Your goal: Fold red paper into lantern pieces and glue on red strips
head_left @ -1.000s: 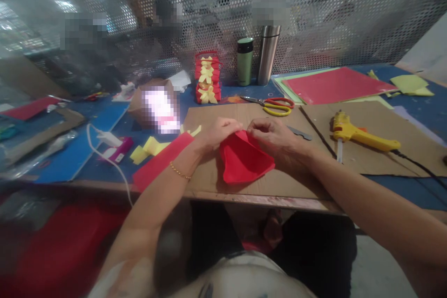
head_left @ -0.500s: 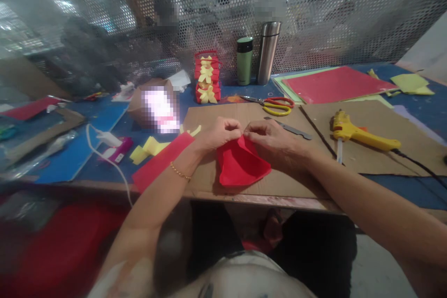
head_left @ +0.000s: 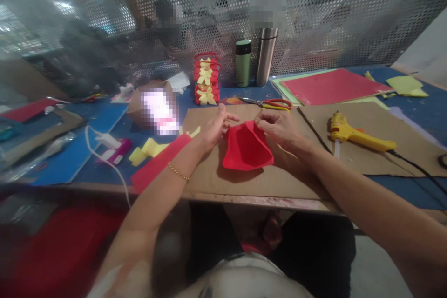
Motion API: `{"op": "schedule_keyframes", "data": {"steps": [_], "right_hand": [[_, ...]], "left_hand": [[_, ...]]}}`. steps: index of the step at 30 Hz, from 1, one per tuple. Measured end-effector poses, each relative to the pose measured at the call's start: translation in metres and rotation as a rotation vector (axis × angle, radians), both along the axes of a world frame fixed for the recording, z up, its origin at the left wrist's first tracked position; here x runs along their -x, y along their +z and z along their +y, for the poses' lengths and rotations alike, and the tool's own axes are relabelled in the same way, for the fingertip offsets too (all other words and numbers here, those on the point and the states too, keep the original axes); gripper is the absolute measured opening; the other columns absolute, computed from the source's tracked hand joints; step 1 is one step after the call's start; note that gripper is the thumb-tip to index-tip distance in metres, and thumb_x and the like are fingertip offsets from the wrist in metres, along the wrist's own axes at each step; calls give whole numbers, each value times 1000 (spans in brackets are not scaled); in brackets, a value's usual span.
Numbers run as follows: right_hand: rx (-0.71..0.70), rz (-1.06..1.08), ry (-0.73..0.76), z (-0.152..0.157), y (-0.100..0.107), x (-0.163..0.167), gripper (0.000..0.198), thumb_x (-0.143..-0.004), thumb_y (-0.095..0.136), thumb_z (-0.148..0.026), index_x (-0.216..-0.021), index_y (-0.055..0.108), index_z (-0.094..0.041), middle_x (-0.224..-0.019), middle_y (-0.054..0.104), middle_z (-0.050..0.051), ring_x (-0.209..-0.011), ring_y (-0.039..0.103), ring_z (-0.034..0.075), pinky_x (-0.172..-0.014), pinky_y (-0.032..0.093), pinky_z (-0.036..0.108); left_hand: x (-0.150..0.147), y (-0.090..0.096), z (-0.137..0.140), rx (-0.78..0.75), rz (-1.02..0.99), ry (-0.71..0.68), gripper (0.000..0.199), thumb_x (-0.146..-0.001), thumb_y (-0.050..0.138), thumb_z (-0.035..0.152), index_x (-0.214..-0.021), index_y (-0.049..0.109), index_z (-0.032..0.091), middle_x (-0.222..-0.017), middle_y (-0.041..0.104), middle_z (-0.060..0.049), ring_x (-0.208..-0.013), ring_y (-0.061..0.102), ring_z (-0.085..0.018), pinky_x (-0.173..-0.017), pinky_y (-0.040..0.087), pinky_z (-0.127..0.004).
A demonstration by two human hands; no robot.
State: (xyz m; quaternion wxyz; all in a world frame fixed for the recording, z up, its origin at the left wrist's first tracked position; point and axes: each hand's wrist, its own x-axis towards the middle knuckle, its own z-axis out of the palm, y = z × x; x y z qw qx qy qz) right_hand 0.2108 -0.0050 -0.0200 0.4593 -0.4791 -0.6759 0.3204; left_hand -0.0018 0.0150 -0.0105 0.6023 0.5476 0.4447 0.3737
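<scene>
A folded piece of red paper (head_left: pixel 246 149), hollow like a small open pouch, is held just over the cardboard sheet (head_left: pixel 206 177). Thumb and fingers of my right hand (head_left: pixel 279 128) pinch its upper right edge. My left hand (head_left: pixel 218 128) is beside its left edge with the fingers apart and the thumb up; whether a fingertip touches the paper I cannot tell. Left of the cardboard lie a flat red paper strip (head_left: pixel 157 163) and yellow paper pieces (head_left: pixel 148 150). Scissors with red and yellow handles (head_left: pixel 275 104) lie behind my right hand.
On the right, a yellow glue gun (head_left: pixel 359 135) lies on cardboard with its cord trailing off. At the back stand red boxes with yellow bows (head_left: pixel 206 81), a green tumbler (head_left: pixel 243 65) and a steel flask (head_left: pixel 266 58). A lit phone (head_left: pixel 160 109) and a power strip (head_left: pixel 117 149) are leftward.
My left hand has let go of the paper's top edge and opened to its left. My right hand has moved slightly right, keeping its pinch, and the red paper has tilted up.
</scene>
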Motion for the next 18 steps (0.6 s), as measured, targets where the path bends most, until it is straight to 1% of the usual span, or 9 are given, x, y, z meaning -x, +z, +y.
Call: {"op": "schedule_keyframes", "data": {"steps": [3, 6, 9, 11, 14, 18], "right_hand": [[-58, 63, -98, 10, -3, -7, 22, -74, 56, -40, -60, 55, -23, -64, 52, 0, -67, 48, 17, -64, 35, 32], [-64, 140, -132, 17, -6, -12, 18, -72, 56, -37, -62, 55, -23, -63, 51, -1, -65, 47, 16, -65, 37, 32], [-61, 162, -116, 18, -6, -14, 18, -73, 56, -38, -64, 56, -23, -64, 53, -1, -65, 48, 16, -64, 38, 32], [-74, 135, -99, 16, -4, -13, 20, -75, 57, -39, -64, 56, -23, -65, 55, -1, -66, 50, 16, -65, 40, 31], [-81, 80, -78, 12, -1, -12, 20, -77, 58, -38, -64, 56, -23, -64, 56, -1, -65, 51, 15, -65, 40, 31], [-48, 73, -23, 10, 2, -12, 26, -81, 59, -40, -61, 56, -22, -62, 55, -1, -63, 50, 14, -64, 39, 31]], "left_hand": [[-1, 1, 4, 62, -71, 33, 65, -90, 55, 84, -93, 67, 21, -70, 62, -3, -60, 56, -14, -58, 43, -28], [-1, 2, 5, 22, -116, 36, 53, -89, 68, 72, -83, 64, 20, -68, 59, 0, -60, 54, -12, -59, 43, -28], [-2, 0, 3, -33, -145, -17, 45, -80, 84, 59, -78, 64, 18, -70, 62, 0, -65, 58, -12, -64, 45, -27], [-2, -2, 1, -38, -157, -21, 42, -75, 89, 51, -78, 66, 17, -70, 65, 0, -66, 59, -11, -65, 45, -26], [-3, -4, 1, -41, -175, 39, 35, -72, 92, 41, -80, 70, 14, -71, 68, 0, -63, 58, -10, -63, 45, -24], [-4, -2, -1, -17, -217, 55, 28, -72, 92, 33, -82, 74, 13, -76, 73, -2, -67, 64, -11, -69, 50, -25]]}}
